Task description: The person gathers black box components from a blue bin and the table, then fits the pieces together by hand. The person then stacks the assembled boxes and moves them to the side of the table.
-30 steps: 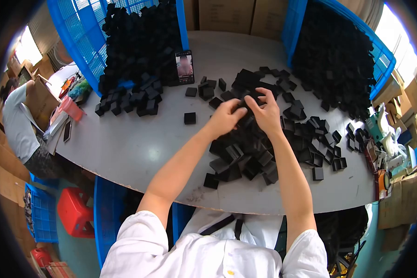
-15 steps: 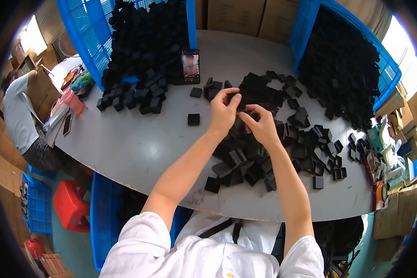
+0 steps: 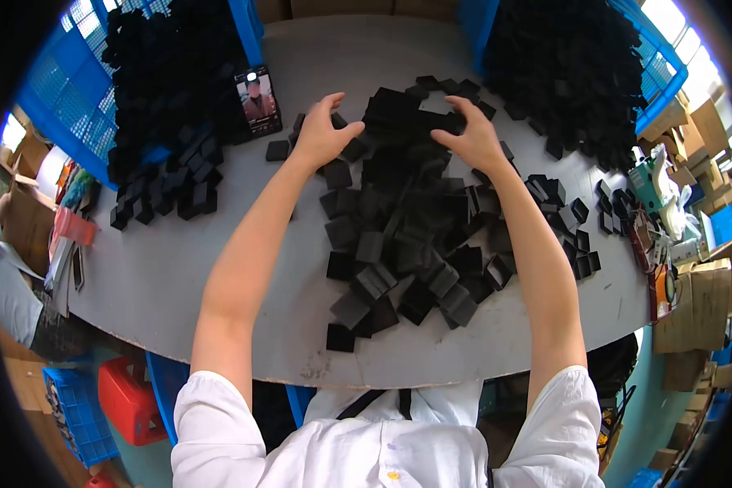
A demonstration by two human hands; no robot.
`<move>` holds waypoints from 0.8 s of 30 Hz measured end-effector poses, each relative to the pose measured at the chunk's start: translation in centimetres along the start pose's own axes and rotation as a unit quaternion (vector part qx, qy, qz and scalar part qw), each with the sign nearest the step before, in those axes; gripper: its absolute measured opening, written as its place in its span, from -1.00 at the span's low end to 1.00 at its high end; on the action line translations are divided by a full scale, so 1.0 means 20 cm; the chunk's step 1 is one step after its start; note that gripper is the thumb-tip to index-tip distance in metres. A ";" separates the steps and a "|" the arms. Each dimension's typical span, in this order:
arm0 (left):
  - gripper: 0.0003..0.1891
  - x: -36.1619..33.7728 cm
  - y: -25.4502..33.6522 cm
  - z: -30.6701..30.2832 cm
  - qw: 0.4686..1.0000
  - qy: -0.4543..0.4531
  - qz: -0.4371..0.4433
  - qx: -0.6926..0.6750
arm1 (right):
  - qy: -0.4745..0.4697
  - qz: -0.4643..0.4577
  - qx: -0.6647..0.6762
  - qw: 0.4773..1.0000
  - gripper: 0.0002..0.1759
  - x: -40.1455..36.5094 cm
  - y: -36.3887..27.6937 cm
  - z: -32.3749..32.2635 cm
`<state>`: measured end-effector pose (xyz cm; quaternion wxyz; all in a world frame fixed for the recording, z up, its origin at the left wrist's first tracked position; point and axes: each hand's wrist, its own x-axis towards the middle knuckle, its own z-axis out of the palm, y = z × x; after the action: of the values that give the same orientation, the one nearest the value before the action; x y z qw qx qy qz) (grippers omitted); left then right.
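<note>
My left hand (image 3: pixel 325 137) is open at the left of the heap, its thumb and fingers apart and nothing between them. Across from it, my right hand (image 3: pixel 473 137) is also open, thumb and fingertips right at the edge of a dark stack. Between the two hands lies this stack of black boxes (image 3: pixel 398 107), flat-topped and close-packed. Below it, a loose heap of small black square boxes (image 3: pixel 374 281) spreads toward me, some tipped with their hollow insides showing.
Blue crates (image 3: pixel 65 89) at the back left and right spill black boxes onto the grey table (image 3: pixel 171 285). A phone (image 3: pixel 258 102) showing a person on its screen leans at the left pile. A red stool (image 3: pixel 130 400) stands below the table; another person's sleeve (image 3: pixel 12 285) shows at far left.
My hands have moved apart from being close together over the heap, and their fingers have opened. The view has shifted, and boxes below the stack lie differently.
</note>
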<state>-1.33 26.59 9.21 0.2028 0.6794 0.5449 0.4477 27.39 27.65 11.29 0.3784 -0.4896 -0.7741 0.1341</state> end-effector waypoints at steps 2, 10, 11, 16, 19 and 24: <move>-0.24 0.13 -0.06 0.08 0.994 -0.006 0.081 0.078 | -0.046 -0.037 -0.063 0.996 -0.02 0.11 0.10 0.08; 0.12 0.41 -0.07 0.32 0.892 -0.234 0.216 0.322 | -0.171 0.133 -0.277 0.936 0.29 0.21 0.08 0.40; 0.13 0.43 -0.12 0.37 0.892 -0.287 0.193 0.290 | -0.164 0.137 -0.295 0.931 0.27 0.19 0.10 0.41; 0.08 0.38 -0.27 0.38 0.939 -0.237 0.198 0.150 | -0.087 0.054 -0.248 0.963 0.10 0.13 0.33 0.45; 0.14 0.34 -0.25 0.35 0.930 -0.237 0.203 0.196 | -0.087 0.018 -0.205 0.975 0.06 0.13 0.33 0.39; 0.29 0.26 -0.11 0.15 0.948 -0.215 0.172 0.160 | -0.216 0.063 -0.157 0.962 0.26 0.14 0.19 0.18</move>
<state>-0.01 32.79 8.02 0.1231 0.8665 0.4277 0.2260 26.71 32.56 7.99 0.1112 -0.5499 -0.8164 0.1370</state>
